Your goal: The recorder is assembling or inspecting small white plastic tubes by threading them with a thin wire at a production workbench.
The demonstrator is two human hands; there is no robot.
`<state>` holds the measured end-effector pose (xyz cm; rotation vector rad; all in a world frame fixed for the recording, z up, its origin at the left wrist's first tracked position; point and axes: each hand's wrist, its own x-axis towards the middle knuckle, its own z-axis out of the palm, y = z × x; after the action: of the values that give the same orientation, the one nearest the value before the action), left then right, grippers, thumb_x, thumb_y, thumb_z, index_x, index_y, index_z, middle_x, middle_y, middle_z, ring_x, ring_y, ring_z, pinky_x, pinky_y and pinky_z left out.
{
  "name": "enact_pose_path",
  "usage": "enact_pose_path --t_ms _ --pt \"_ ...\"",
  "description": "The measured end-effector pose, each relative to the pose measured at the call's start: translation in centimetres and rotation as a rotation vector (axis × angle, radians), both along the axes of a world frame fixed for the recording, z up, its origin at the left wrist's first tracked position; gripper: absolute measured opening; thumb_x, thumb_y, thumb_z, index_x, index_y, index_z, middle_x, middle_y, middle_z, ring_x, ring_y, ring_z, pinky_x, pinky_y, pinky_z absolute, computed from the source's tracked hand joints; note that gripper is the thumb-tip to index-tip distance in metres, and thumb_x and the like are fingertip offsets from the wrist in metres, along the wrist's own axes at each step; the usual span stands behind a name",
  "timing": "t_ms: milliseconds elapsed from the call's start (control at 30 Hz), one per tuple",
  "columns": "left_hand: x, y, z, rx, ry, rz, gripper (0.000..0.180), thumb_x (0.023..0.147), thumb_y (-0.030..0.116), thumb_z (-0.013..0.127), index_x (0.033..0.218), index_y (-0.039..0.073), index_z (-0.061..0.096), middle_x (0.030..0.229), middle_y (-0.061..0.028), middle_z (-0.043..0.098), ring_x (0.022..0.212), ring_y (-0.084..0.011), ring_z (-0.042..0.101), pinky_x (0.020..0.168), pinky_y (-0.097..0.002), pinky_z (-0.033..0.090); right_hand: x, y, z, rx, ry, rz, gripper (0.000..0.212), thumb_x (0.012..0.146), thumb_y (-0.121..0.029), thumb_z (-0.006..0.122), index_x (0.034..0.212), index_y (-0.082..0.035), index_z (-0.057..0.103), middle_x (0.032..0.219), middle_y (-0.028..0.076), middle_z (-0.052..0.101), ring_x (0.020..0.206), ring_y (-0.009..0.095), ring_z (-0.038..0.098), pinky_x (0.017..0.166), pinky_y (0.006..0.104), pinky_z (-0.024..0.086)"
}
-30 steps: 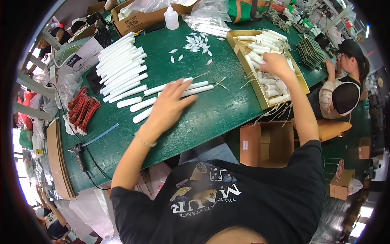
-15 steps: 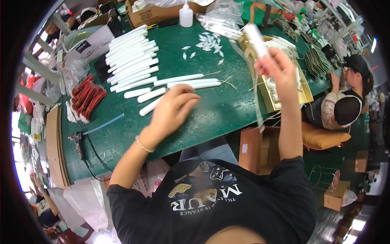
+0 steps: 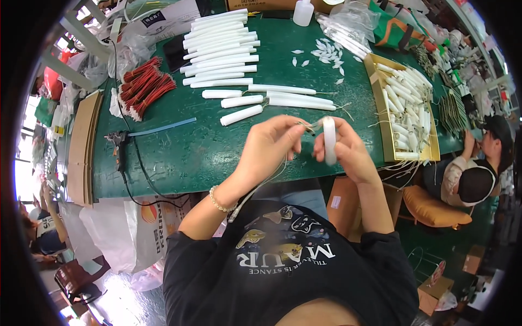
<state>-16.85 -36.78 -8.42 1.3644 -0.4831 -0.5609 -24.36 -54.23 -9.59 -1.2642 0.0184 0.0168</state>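
Note:
My right hand [image 3: 350, 152] is closed round a short white candle-like tube [image 3: 330, 142], which stands nearly upright. My left hand [image 3: 272, 145] pinches thin wires [image 3: 308, 128] close to the tube's top; what sits at their end is too small to tell. A pale wire [image 3: 260, 186] hangs from the left hand down toward my shirt. Just beyond my hands lie several short white tubes [image 3: 242, 114] and longer white tubes [image 3: 302, 102] with wires at their ends. Farther off is a row of long white tubes [image 3: 220, 57].
On the green table [image 3: 217, 157] lie a glue gun [image 3: 119, 149], a bundle of red wires [image 3: 144, 87] and small white flame-shaped pieces [image 3: 328, 51]. A yellow box [image 3: 377, 98] of wired white tubes stands right. Behind is a white bottle [image 3: 303, 13]. Another person [image 3: 478, 168] sits at right.
My right hand has come down and inward with the white tube. My left hand has left the tubes on the table and now pinches wires beside it. The view has shifted too.

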Motion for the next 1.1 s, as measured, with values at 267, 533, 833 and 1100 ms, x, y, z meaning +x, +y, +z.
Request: enact_pose_path --t_ms 267,533,833,1100 --pt "1.4 0.9 -1.5 0.284 -0.147 -0.188 0.018 0.083 0.015 0.058 0.089 -0.001 0.063 0.066 -0.0007 0.057 0.056 -0.004 0.048 0.049 -0.0178 0.039 0.5 0.9 0.3 -0.663 -0.147 -0.124 0.017 0.08 -0.004 0.056 0.096 0.0 0.061 0.071 0.003 0.06 0.061 0.007 0.054 0.054 0.0184 0.041" --pt "6.3 6.1 -1.6 0.48 -0.502 -0.184 0.015 0.08 0.011 0.059 0.08 -0.003 0.062 0.069 -0.0027 0.057 0.062 -0.0072 0.048 0.056 -0.0205 0.04 -0.4 -2.7 2.0 -0.865 -0.06 -0.123 0.008 0.079 -0.007 0.06 0.081 0.0 0.062 0.07 0.0 0.056 0.064 0.005 0.048 0.057 0.0174 0.037" --pt "8.8 5.0 0.2 0.375 -0.402 -0.233 0.024 0.09 0.017 0.044 0.094 0.0 0.06 0.069 -0.0021 0.053 0.061 -0.0063 0.047 0.056 -0.02 0.041 -1.6 -4.5 0.4 -0.272 0.205 -0.118 0.012 0.081 -0.013 0.057 0.078 -0.001 0.055 0.055 -0.004 0.043 0.043 0.0 0.034 0.036 0.0146 0.024" --pt "16.2 3.5 -3.7 0.904 -1.307 0.074 0.011 0.075 0.013 0.059 0.083 0.006 0.062 0.085 -0.008 0.057 0.083 -0.0263 0.055 0.071 -0.0346 0.045 -1.1 -4.1 0.4 -0.358 0.227 -0.242 0.013 0.084 -0.014 0.054 0.08 -0.001 0.054 0.055 -0.004 0.042 0.044 0.001 0.034 0.038 0.0142 0.026"
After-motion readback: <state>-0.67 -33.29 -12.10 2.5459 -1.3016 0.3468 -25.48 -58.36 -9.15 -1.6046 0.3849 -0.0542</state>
